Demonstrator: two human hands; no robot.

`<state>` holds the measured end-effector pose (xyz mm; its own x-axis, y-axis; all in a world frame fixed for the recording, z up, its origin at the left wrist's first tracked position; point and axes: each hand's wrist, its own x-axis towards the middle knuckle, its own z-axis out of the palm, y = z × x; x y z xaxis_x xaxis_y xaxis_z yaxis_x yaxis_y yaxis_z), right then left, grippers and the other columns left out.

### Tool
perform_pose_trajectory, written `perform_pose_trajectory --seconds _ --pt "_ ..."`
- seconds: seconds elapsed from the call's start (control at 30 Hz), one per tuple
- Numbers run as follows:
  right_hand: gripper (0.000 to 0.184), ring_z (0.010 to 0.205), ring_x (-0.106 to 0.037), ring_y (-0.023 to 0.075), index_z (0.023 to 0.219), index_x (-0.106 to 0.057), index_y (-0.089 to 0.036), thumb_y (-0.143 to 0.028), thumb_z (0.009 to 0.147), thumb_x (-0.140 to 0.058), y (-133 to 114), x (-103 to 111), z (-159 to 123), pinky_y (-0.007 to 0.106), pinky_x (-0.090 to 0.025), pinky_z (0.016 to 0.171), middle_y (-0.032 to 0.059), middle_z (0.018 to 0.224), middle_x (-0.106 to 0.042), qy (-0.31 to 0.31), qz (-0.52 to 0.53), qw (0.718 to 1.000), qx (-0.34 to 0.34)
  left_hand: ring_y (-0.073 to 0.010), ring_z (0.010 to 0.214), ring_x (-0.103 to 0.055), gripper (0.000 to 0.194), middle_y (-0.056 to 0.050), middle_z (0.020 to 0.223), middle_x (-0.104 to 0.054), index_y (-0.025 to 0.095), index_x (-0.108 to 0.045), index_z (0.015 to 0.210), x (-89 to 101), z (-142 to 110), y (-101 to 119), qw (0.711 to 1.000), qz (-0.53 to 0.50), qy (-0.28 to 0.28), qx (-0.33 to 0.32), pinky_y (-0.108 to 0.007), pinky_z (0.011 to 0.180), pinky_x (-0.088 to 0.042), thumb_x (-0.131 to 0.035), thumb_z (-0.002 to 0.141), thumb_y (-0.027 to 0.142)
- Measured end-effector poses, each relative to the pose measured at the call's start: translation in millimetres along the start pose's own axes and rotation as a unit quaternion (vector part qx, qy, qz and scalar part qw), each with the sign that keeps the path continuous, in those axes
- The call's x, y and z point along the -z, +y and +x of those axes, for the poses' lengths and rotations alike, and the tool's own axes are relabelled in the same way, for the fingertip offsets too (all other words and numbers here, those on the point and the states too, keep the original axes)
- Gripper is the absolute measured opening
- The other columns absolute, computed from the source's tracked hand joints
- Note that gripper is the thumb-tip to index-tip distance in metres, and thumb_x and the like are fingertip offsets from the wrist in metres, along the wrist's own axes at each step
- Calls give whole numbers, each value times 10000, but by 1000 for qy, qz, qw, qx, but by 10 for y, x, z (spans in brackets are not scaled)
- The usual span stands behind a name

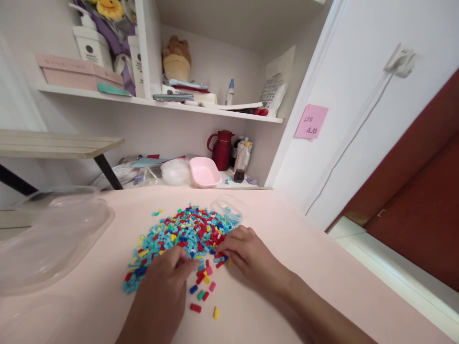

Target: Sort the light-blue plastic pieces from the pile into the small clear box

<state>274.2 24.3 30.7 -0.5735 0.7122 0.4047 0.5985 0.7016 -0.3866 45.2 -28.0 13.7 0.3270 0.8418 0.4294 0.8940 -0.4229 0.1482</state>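
A heap of small coloured plastic pieces (179, 231), mostly turquoise with red, blue, yellow and pink, lies on the pale pink table (304, 267). My left hand (163, 282) rests at the heap's near edge, fingers curled down onto the pieces; what they pinch is hidden. My right hand (244, 248) lies at the heap's right edge with fingers bent over a few red and blue pieces. A few loose pieces (204, 296) are scattered between my hands. A small clear container (229, 208) holding some turquoise pieces sits just behind the heap.
A large clear plastic lid (50, 239) lies at the left. Behind the table stand a pink tray (204, 171), a red jug (221, 149), bottles (242, 160) and a cluttered shelf (161, 102). A wall and a red door (423, 191) are on the right.
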Motion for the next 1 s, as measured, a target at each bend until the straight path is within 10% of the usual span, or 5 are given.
perform_pose_trajectory --seconds 0.3,0.67,0.87,1.0 --pt "185 832 -579 183 946 -734 -264 -165 882 -592 45 -19 -1 314 -418 767 45 876 -660 26 -12 999 -26 -145 769 -482 199 17 839 -584 327 -687 712 -446 -90 115 958 -120 73 -251 -285 715 -330 -624 797 158" --pt "201 836 -603 180 769 -738 -260 -73 694 -746 64 -82 7 311 -414 832 -13 813 -697 5 -22 998 -61 -244 1066 -548 400 -33 1089 -661 345 -705 1036 14 13 107 987 -30 -156 40 -449 968 -318 -482 815 97" --pt "84 873 -615 180 781 -741 -252 -169 784 -732 48 2 31 317 -442 839 11 863 -699 27 30 997 -64 -254 1109 -553 440 -37 1163 -656 326 -703 1056 45 3 153 988 -27 -146 41 -479 1011 -321 -476 786 63" --pt "112 829 -604 179 785 -729 -229 -279 860 -662 112 87 39 308 -476 767 38 856 -670 92 114 984 -101 -230 1042 -591 492 -20 1133 -680 322 -677 1087 -84 -57 109 998 -35 -35 -48 -427 956 -371 -486 735 35"
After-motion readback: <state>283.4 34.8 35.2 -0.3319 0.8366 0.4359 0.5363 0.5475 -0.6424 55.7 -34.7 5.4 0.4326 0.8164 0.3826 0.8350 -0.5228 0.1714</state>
